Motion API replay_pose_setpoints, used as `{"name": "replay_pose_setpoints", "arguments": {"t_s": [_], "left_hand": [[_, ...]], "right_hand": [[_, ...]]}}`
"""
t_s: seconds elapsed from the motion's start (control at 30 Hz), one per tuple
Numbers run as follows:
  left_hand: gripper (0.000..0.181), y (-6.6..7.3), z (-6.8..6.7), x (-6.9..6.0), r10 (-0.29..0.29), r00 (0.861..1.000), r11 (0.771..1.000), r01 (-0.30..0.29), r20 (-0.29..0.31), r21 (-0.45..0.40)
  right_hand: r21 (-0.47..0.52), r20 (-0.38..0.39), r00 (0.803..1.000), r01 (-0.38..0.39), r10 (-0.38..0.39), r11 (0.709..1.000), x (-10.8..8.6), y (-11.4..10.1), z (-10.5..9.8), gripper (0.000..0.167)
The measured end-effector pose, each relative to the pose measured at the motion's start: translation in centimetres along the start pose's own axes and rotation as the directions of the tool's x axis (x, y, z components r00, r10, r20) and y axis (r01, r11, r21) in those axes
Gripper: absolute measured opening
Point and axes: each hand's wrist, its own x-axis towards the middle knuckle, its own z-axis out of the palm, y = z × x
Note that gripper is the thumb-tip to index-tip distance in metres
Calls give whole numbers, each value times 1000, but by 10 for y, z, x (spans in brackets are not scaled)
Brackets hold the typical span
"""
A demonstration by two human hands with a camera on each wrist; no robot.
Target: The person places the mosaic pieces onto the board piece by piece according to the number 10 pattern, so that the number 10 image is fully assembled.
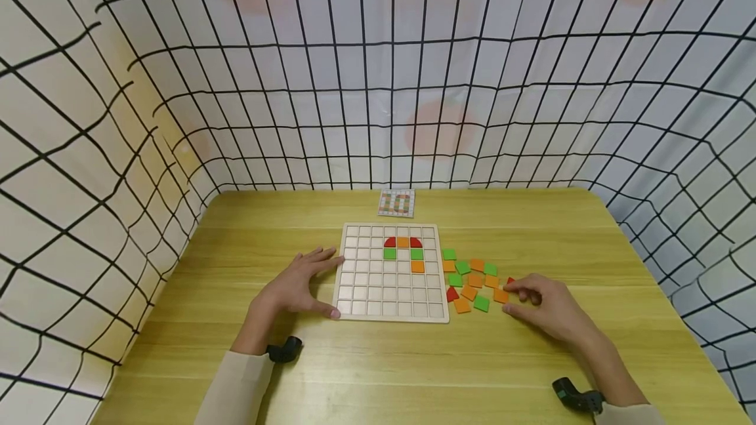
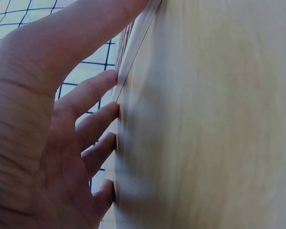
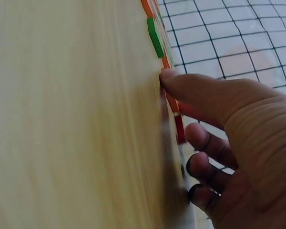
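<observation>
Wooden table, left fingers spread against grid board, right fingers half-hiding red piece, grip unclear

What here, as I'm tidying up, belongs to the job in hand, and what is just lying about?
In the job: grid board; placed tiles; loose tiles; probably the patterned card.
Just there: table; gridded backdrop. No stray items seen.

From the near side, the head view looks forward and down across the worktop. Both wrist views sit close and low, turned sideways, toward the gridded backdrop — the left shares the left grip and grid board with the head view, the right the right grip and tiles.
</observation>
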Motion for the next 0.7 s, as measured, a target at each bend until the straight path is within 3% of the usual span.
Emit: {"name": "replay_pose_setpoints", "arguments": {"t_s": [0.7], "left_hand": [[115,1,-1,0,-24,1000,1000,24,7,-7]], "right_hand": [[2,38,998,46,-46,999,13,-18,0,27]]}}
